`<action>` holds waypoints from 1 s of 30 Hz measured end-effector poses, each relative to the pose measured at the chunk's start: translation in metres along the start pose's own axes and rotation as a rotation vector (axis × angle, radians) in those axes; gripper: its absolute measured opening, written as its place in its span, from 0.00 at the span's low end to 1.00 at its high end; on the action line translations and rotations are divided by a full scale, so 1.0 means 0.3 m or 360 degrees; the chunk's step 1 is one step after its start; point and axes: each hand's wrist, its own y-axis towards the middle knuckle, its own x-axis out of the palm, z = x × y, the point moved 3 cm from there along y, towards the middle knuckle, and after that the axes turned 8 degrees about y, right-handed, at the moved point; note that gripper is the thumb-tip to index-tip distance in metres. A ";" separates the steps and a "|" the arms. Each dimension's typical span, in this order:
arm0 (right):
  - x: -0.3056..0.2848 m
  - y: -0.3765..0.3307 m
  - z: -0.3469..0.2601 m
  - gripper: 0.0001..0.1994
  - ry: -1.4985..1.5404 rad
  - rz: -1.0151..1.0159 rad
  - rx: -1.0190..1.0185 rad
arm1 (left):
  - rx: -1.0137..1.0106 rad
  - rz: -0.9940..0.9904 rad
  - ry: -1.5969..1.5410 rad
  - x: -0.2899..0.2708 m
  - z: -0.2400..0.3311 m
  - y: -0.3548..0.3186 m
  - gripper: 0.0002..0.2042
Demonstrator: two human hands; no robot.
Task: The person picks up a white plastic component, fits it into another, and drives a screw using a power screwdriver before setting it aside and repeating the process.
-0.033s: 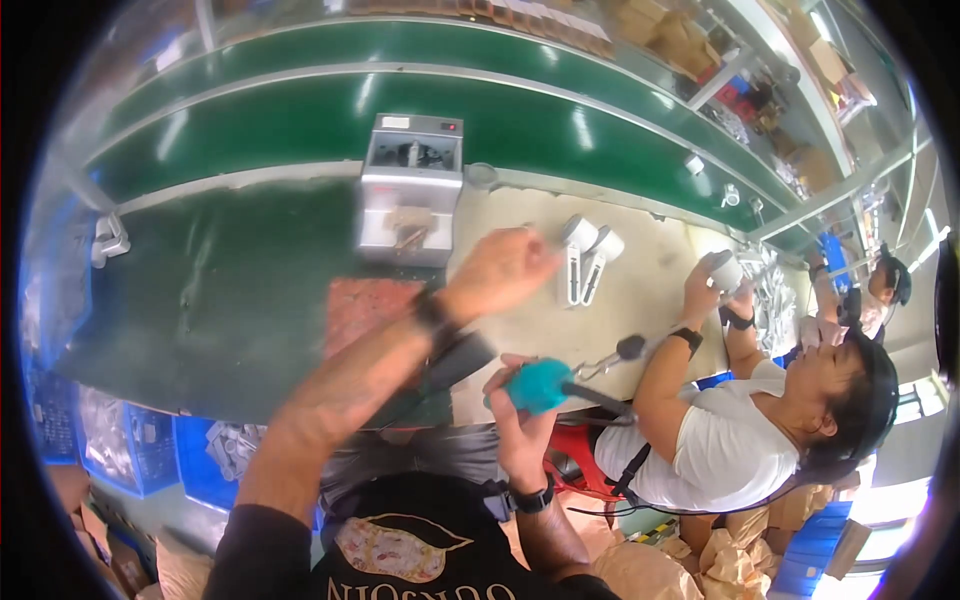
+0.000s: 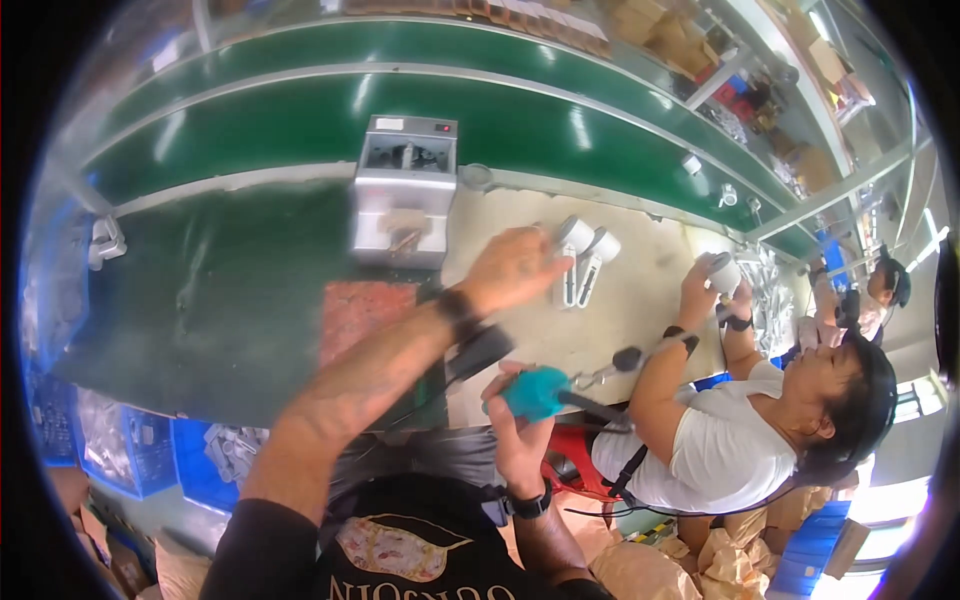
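The left hand (image 2: 515, 268) reaches out over the table (image 2: 640, 300), fingers loosely curled and holding nothing I can make out, just beside two white cylindrical parts (image 2: 583, 255), while the right hand (image 2: 520, 420) is wrapped around a teal-handled tool (image 2: 540, 392) near the table's front edge.

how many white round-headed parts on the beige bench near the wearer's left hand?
2: the white round-headed parts lie side by side, just right of the left hand. More may be hidden.
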 end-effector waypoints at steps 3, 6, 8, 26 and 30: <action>-0.032 -0.021 -0.020 0.15 -0.0015 0.0030 0.0009 | -0.0155 -0.0092 0.0241 0.186 -0.019 0.127 0.27; -0.053 -0.026 -0.039 0.17 -0.0015 0.0131 0.0056 | -0.0194 -0.0107 0.0230 0.267 -0.064 0.148 0.29; -0.073 -0.017 -0.043 0.20 -0.0037 0.0129 0.0013 | -0.0226 -0.0042 0.0230 0.269 -0.078 0.138 0.24; 0.159 0.259 -0.152 0.34 0.0230 -0.0147 -0.0173 | 0.0309 0.0008 0.0313 -0.387 -0.192 -0.467 0.10; 0.310 0.388 -0.177 0.34 0.0174 -0.0246 -0.0367 | 0.0329 -0.0067 0.0416 -0.378 -0.220 -0.463 0.11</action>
